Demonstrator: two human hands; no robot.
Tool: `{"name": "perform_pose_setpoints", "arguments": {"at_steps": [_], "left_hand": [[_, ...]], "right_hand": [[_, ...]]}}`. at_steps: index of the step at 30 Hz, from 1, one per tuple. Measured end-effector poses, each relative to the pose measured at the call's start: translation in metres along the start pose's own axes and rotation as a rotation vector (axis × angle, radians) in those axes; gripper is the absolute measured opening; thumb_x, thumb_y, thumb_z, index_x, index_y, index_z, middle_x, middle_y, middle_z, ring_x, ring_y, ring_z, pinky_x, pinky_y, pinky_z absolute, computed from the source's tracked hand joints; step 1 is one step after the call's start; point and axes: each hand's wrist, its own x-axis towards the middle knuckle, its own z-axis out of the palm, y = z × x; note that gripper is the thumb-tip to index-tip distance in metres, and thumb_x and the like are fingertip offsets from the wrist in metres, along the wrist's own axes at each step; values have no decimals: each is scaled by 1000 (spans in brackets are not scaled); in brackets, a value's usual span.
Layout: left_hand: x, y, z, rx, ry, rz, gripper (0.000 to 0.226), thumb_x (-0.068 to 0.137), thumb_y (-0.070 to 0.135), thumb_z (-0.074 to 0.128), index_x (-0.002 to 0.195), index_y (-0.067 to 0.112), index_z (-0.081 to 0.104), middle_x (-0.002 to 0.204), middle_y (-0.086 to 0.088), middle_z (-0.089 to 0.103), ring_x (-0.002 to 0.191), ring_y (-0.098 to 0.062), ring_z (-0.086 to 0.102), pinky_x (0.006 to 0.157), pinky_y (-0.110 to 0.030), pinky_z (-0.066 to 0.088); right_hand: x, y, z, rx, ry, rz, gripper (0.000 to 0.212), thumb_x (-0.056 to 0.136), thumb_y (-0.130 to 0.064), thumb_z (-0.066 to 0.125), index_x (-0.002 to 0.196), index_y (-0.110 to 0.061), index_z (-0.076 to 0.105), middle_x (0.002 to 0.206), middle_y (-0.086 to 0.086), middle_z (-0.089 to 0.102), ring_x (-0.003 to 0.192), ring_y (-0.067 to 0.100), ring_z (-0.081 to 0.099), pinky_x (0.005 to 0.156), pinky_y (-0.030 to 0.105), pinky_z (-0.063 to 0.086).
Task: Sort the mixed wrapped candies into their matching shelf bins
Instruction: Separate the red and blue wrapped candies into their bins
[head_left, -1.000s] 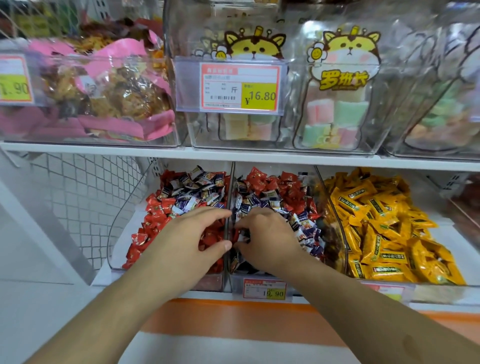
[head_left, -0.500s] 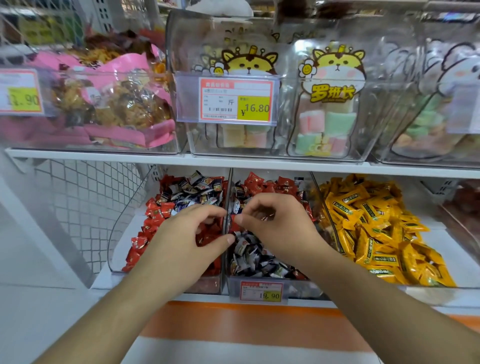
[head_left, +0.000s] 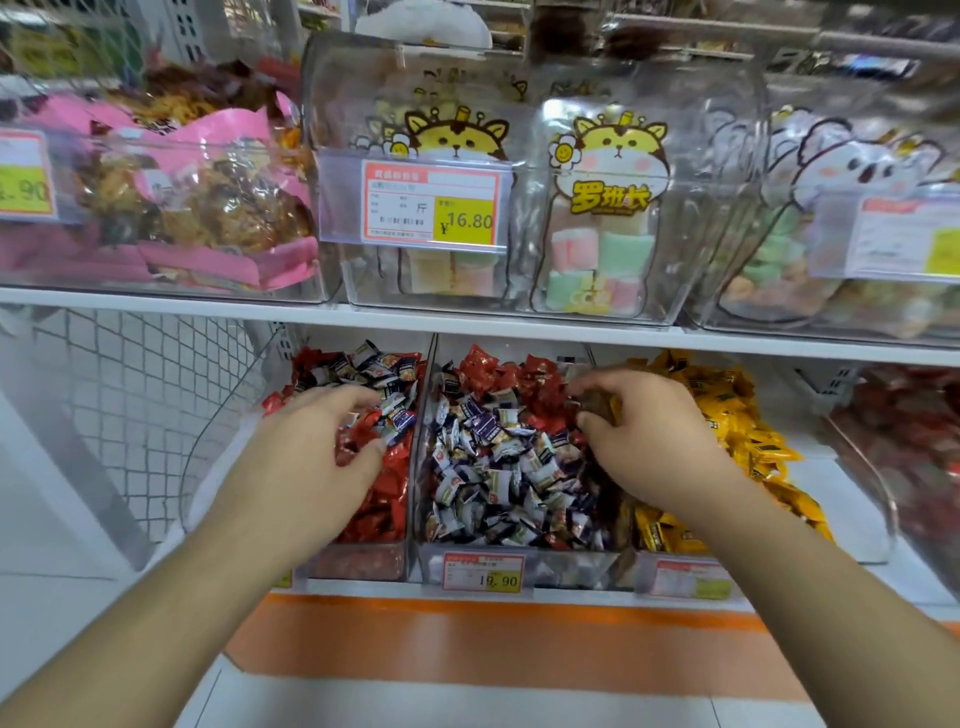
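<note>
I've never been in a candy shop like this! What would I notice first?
Probably the two hands over the lower bins: the left hand above the red candies, the right hand at the right side of the middle bin, fingers curled on something small. Beside it, to the right, glows a heap of yellow candies. On the shelf above, cartoon cat bags hold pastel marshmallows.

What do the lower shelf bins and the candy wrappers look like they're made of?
The middle bin looks like clear rigid plastic, probably acrylic: candies show through its walls. The red candies and white-and-purple candies seem wrapped in thin glossy film, crinkled with bright glints; foil or plastic, hard to say.
</note>
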Motion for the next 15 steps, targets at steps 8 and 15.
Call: {"name": "perform_pose_setpoints", "arguments": {"at_steps": [8, 15], "left_hand": [[5, 79, 56, -97, -166, 247, 38, 97, 35, 66, 134, 39, 59, 131, 27, 55, 120, 4, 50, 107, -25, 46], [37, 118, 107, -38, -215, 286, 42, 96, 35, 69, 137, 34, 59, 133, 15, 59, 122, -10, 55, 105, -32, 48]], "right_hand": [[-19, 34, -17, -175, -109, 20, 51, 96, -36, 71, 143, -25, 56, 150, -4, 49, 140, 18, 43, 115, 29, 35], [-16, 43, -10, -123, -76, 27, 51, 91, -32, 75, 140, -26, 59, 146, -5, 52, 137, 17, 46, 113, 31, 41]]}}
